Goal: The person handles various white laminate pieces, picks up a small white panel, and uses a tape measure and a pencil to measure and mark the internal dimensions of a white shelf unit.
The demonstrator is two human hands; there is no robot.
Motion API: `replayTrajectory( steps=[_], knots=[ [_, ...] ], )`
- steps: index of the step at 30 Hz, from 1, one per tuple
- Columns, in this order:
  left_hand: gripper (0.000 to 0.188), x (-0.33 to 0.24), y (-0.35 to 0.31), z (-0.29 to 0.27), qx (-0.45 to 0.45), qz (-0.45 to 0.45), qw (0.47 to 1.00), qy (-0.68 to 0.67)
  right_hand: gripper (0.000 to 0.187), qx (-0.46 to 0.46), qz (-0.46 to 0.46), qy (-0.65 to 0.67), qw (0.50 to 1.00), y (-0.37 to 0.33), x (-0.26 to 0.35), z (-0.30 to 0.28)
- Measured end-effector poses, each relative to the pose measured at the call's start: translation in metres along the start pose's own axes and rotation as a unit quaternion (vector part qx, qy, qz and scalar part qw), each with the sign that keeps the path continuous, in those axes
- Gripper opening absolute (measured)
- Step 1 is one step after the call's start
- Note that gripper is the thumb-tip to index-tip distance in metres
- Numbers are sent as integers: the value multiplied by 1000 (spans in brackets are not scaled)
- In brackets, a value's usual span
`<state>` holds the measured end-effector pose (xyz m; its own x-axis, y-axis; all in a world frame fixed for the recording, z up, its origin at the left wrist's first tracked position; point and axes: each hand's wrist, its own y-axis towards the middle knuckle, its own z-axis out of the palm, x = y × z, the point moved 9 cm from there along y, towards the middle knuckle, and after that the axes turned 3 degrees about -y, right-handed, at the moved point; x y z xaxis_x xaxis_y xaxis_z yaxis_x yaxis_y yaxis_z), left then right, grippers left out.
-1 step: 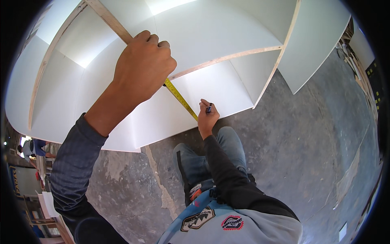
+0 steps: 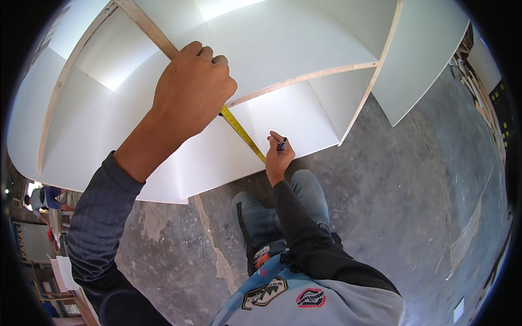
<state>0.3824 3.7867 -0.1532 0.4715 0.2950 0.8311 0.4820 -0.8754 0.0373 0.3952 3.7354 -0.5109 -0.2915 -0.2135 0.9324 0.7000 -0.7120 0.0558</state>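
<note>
My left hand (image 2: pixel 194 89) is closed at the wooden edge strip of a white panel cabinet (image 2: pixel 283 32), gripping a tape measure whose case is mostly hidden behind the fingers. From under that hand the yellow tape blade (image 2: pixel 243 135) runs down toward the cabinet's near edge. At the blade's lower end is my right hand (image 2: pixel 279 162), its fingers closed around a dark pen (image 2: pixel 281 144). That hand sits beside the blade; whether its fingers pinch the tape I cannot tell.
Pale wooden strips (image 2: pixel 304 77) divide the cabinet's open compartments. A separate panel (image 2: pixel 421 60) stands at the right. Below me is a grey concrete floor (image 2: pixel 391 206) with a cracked seam. Wooden offcuts (image 2: pixel 472 87) lie far right; another person (image 2: pixel 43 198) works at far left.
My right hand and the pen have shifted very slightly to the right, and the pen's angle has changed a little. My left hand stays put.
</note>
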Motion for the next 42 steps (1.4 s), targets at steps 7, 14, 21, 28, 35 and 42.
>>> replayTrajectory(
  steps=[7,14,21,28,35,42],
  knots=[
    [11,2,1,9,54,-19,998,-17,20,18,104,107,989,4,-1,14],
    [21,3,-1,19,100,-30,994,-22,18,-11,257,148,955,-18,-31,23],
    [15,2,2,12,72,-20,997,-5,17,-39,426,168,888,-44,-81,10],
    [12,1,0,9,35,1,999,8,24,-6,451,187,873,-50,-87,12],
    [11,0,-1,9,41,-2,999,8,22,-8,522,164,837,-64,-103,8],
    [10,1,1,8,40,-2,999,4,22,12,556,199,807,-74,-122,10]
  ],
)
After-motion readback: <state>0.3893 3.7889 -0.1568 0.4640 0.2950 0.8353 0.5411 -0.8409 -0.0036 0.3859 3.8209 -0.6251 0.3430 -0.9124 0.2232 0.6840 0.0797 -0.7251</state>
